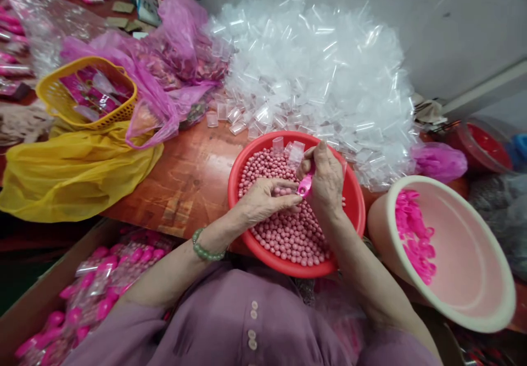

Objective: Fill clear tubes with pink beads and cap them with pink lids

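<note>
"Holding what?"
"Right hand (327, 182), fingers closed on a small pink cap (305, 186), over the red bowl (234, 179) of pink beads (288, 234) on the bench (189, 174)."
"Left hand (263, 201)?"
"Fingers pinched together, tips touching that cap."

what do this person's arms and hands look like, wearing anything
Both the left hand and right hand are bare, no gloves. A green bead bracelet circles the left wrist. Mauve sleeves of a buttoned top cover the upper arms; the forearms are uncovered.
</note>
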`<move>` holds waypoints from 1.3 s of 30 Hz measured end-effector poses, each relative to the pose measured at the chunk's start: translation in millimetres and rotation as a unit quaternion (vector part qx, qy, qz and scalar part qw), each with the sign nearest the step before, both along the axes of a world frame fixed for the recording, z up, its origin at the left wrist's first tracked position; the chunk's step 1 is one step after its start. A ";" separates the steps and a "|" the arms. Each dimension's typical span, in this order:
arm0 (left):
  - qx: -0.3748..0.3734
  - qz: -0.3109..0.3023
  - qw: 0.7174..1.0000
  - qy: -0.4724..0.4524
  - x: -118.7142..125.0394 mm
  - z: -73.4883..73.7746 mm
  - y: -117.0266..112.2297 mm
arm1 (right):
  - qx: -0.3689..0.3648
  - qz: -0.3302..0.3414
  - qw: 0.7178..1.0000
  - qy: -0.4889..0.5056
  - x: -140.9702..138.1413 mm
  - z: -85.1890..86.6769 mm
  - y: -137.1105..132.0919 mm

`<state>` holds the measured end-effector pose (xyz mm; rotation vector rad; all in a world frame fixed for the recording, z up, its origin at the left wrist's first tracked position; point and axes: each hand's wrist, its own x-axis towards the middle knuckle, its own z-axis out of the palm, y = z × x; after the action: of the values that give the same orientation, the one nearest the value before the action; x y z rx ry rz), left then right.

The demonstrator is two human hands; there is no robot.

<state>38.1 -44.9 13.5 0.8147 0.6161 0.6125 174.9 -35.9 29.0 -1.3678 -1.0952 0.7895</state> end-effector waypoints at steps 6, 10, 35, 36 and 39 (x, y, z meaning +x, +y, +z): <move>0.019 0.086 0.996 0.005 2.7 -2.0 0.1 | 0.122 -0.033 0.977 -0.173 -7.3 -4.6 -9.1; 0.021 0.106 0.994 -0.006 -0.5 -3.5 2.2 | 0.161 0.066 0.909 -0.379 5.4 -0.7 -13.0; 0.083 0.170 0.981 0.032 -7.8 -3.9 6.4 | 0.112 0.195 0.935 -0.273 26.7 7.4 -27.4; 0.075 0.166 0.983 0.018 -8.9 -5.3 6.9 | 0.117 0.204 0.927 -0.294 26.4 7.3 -28.1; 0.058 0.154 0.986 -0.003 -11.8 -8.7 7.3 | 0.129 0.210 0.911 -0.331 24.3 5.5 -29.7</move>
<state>26.3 -37.5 4.7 0.8329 0.7120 0.9386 199.1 -65.6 34.6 -1.2065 -2.0016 0.4452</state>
